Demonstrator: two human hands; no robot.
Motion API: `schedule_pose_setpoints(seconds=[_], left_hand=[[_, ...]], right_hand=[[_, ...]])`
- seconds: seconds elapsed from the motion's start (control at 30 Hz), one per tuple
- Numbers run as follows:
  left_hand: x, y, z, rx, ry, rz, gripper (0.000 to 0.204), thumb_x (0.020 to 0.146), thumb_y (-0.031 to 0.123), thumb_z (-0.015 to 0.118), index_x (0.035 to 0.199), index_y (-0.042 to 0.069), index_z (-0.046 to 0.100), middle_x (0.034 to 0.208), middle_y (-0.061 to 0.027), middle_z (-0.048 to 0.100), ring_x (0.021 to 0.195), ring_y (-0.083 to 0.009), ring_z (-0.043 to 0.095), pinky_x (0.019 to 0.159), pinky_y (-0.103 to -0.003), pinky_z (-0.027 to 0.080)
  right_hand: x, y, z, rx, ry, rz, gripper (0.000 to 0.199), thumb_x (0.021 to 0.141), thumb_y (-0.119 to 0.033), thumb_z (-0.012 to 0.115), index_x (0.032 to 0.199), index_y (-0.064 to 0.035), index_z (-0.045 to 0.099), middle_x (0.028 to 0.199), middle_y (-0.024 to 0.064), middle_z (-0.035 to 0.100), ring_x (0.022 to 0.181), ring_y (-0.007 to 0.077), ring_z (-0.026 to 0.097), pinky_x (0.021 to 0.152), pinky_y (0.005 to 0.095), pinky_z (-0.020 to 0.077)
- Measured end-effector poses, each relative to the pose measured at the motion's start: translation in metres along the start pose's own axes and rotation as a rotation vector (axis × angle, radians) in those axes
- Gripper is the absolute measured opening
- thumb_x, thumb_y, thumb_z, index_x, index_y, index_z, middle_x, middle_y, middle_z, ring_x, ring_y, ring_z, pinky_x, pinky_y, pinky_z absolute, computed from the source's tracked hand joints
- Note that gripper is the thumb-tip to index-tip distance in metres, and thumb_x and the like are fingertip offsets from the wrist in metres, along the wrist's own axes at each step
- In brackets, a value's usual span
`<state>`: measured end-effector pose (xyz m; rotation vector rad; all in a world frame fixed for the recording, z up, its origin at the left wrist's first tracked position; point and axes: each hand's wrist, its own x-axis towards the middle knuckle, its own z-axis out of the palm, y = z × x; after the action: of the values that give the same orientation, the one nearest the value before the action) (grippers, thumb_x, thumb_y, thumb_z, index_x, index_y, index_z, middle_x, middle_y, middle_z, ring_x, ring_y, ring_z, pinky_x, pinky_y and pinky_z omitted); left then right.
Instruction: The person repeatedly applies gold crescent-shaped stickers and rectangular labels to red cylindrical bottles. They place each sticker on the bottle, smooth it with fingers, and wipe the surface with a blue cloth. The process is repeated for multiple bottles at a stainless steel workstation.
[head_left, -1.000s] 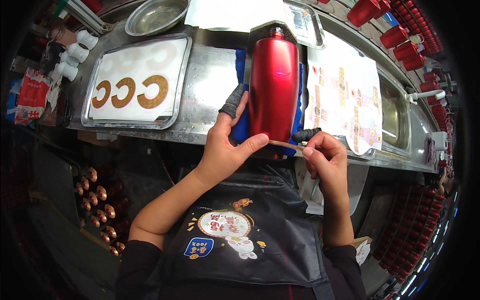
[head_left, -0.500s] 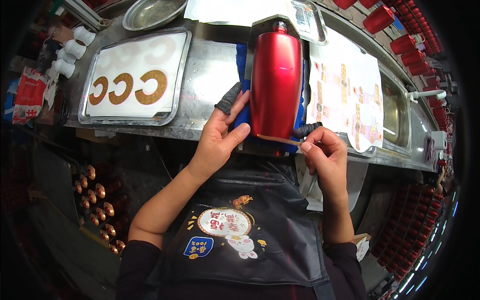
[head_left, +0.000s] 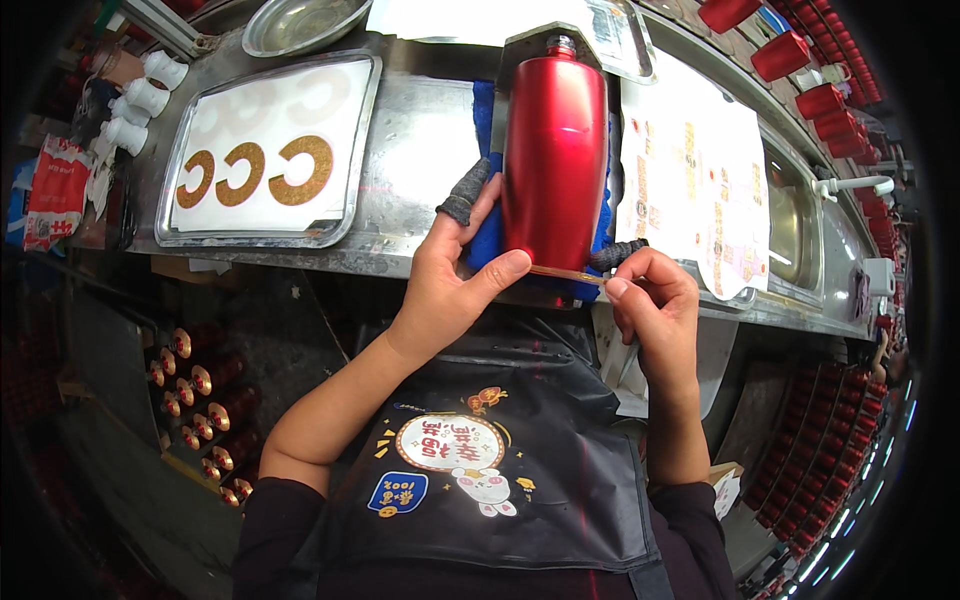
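Note:
A glossy red bottle (head_left: 556, 165) lies in a holder with blue padding (head_left: 484, 120), its neck away from me and its base toward me. My left hand (head_left: 450, 280) grips the bottle's left side, the thumb pressing at the base over one end of a thin gold-brown strip (head_left: 568, 274). That strip runs across the base to my right hand (head_left: 655, 305), which pinches its other end between thumb and forefinger. A dark wrap covers a finger on each hand. A slim pointed tool, partly hidden, shows below my right fingers.
To the left, a metal tray (head_left: 362, 150) holds a white sheet with gold C-shaped pieces (head_left: 302, 170). A sheet of small gold decals (head_left: 690, 190) lies right of the bottle, beside a sink (head_left: 795, 240). A metal bowl (head_left: 300, 25) sits at the back left.
My left thumb has moved right onto the strip's end at the bottle's base. My right hand still pinches the strip and has barely shifted.

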<state>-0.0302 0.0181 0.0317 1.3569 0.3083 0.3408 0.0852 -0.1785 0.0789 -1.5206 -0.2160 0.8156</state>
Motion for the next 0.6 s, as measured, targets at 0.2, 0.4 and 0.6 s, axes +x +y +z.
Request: schedule_pose_setpoints(seconds=[0.2,0.4,0.6], left_hand=[[-0.001,0.003,-0.005,-0.088,-0.004,-0.096,0.076,0.098,0.009,0.066,0.158,-0.004,0.021,0.162,-0.0204,0.035,0.149,-0.0237,0.035,0.122,-0.039,0.028],[0.001,0.001,-0.003,-0.083,-0.034,-0.06,0.075,0.099,0.008,0.066,0.158,-0.004,0.022,0.163,-0.0203,0.033,0.148,-0.0228,0.035,0.121,-0.037,0.029],[0.001,-0.002,0.007,-0.027,-0.018,-0.023,0.078,0.097,0.011,0.07,0.157,-0.006,0.023,0.163,-0.0217,0.032,0.146,-0.0223,0.037,0.12,-0.036,0.032]], right_hand=[[0.002,0.004,-0.001,-0.017,-0.009,-0.031,0.009,0.091,-0.002,0.066,0.084,-0.0025,0.06,0.071,-0.0041,0.057,0.059,0.0001,0.048,0.052,0.018,0.0341],[0.005,0.008,-0.008,-0.008,-0.024,-0.022,0.01,0.091,-0.001,0.067,0.084,-0.0023,0.061,0.074,-0.0056,0.059,0.064,-0.0014,0.049,0.056,0.0171,0.0335],[0.005,0.009,-0.012,-0.002,-0.033,-0.009,0.01,0.091,-0.003,0.068,0.084,-0.0026,0.061,0.073,-0.0058,0.059,0.063,-0.0017,0.049,0.055,0.0172,0.0324]])
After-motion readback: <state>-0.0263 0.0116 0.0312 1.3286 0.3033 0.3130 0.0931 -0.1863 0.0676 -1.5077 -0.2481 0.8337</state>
